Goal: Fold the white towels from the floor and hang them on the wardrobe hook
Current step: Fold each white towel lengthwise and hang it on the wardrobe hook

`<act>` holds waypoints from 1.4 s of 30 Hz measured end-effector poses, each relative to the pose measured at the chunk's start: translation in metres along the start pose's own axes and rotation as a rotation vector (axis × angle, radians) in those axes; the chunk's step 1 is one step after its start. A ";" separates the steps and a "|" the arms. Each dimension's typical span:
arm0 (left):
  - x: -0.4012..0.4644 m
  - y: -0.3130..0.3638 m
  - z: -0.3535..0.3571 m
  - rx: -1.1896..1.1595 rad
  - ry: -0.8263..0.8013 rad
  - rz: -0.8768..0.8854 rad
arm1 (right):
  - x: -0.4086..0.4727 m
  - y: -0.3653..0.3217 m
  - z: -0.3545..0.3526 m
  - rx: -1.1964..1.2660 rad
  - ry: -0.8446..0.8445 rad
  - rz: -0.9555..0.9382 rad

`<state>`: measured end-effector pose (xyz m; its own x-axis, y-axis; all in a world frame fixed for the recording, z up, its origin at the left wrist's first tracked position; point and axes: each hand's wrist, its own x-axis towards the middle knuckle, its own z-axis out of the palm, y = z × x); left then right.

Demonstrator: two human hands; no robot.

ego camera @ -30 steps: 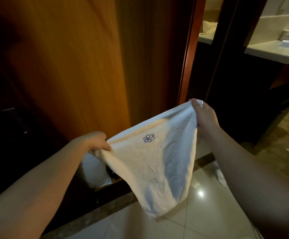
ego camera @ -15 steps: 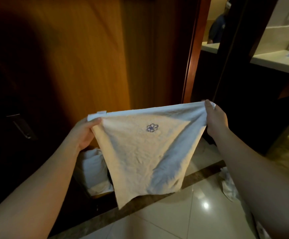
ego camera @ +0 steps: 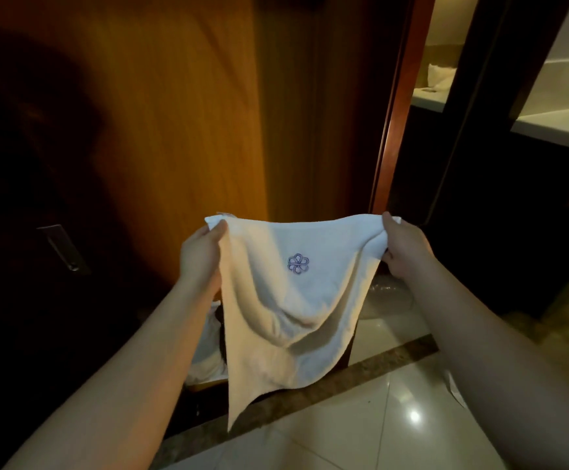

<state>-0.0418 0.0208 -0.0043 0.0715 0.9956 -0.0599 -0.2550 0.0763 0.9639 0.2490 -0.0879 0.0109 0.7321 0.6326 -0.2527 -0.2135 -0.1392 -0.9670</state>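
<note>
Head view: the left hand [ego camera: 201, 256] and right hand [ego camera: 403, 249] each pinch a top corner of the white towel [ego camera: 286, 300], now drawn closer together than half a second ago (slack sagging mid-cloth), held mid-air before the wardrobe [ego camera: 174, 113]; folding likely begins.

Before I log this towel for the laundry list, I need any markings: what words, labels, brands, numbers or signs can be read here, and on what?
No readable words or numbers in this view.
White towel, gripped at its top corners by the left hand and right hand: only a purple embroidered flower emblem, an outline of looped petals, with no lettering.
Nothing else visible carries text.
</note>
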 end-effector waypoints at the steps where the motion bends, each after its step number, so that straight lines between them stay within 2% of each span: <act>1: -0.007 -0.003 0.007 0.005 0.009 0.008 | -0.005 0.004 0.006 0.039 -0.018 0.031; 3: -0.021 -0.012 0.019 0.022 0.038 0.017 | -0.017 0.015 0.017 0.032 -0.104 0.009; 5: -0.035 -0.019 0.030 0.005 0.021 -0.013 | -0.027 0.028 0.028 -0.008 -0.262 -0.012; 8: -0.056 -0.027 0.043 0.008 -0.019 -0.071 | -0.052 0.041 0.040 -0.017 -0.320 0.001; 10: -0.069 -0.029 0.048 0.045 -0.039 -0.060 | -0.069 0.042 0.046 0.119 -0.324 0.026; 13: -0.086 -0.027 0.055 0.059 -0.150 -0.069 | -0.087 0.040 0.056 0.360 -0.438 0.140; 16: -0.096 -0.023 0.059 0.053 -0.232 -0.037 | -0.101 0.030 0.060 0.455 -0.496 0.113; 18: -0.100 -0.019 0.061 0.050 -0.266 -0.015 | -0.107 0.027 0.061 0.393 -0.510 0.030; 24: -0.107 -0.009 0.060 0.144 -0.345 -0.001 | -0.119 0.033 0.054 -0.037 -0.651 -0.277; 29: -0.106 0.000 0.058 0.184 -0.417 -0.095 | -0.115 0.023 0.034 -0.208 -0.885 -0.358; 31: -0.105 0.005 0.058 0.165 -0.437 -0.123 | -0.114 0.022 0.031 -0.329 -0.872 -0.405; 35: -0.108 0.013 0.060 0.239 -0.480 -0.113 | -0.107 0.031 0.037 -0.579 -0.720 -0.543; 39: -0.108 0.009 0.064 0.252 -0.606 -0.118 | -0.104 0.043 0.040 -0.574 -0.619 -0.614; 42: -0.107 0.005 0.067 0.281 -0.588 -0.160 | -0.102 0.047 0.040 -0.477 -0.532 -0.650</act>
<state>0.0141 -0.0894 0.0246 0.6214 0.7721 -0.1332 0.0578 0.1243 0.9906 0.1380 -0.1282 -0.0075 0.2008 0.9415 0.2708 0.5013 0.1388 -0.8541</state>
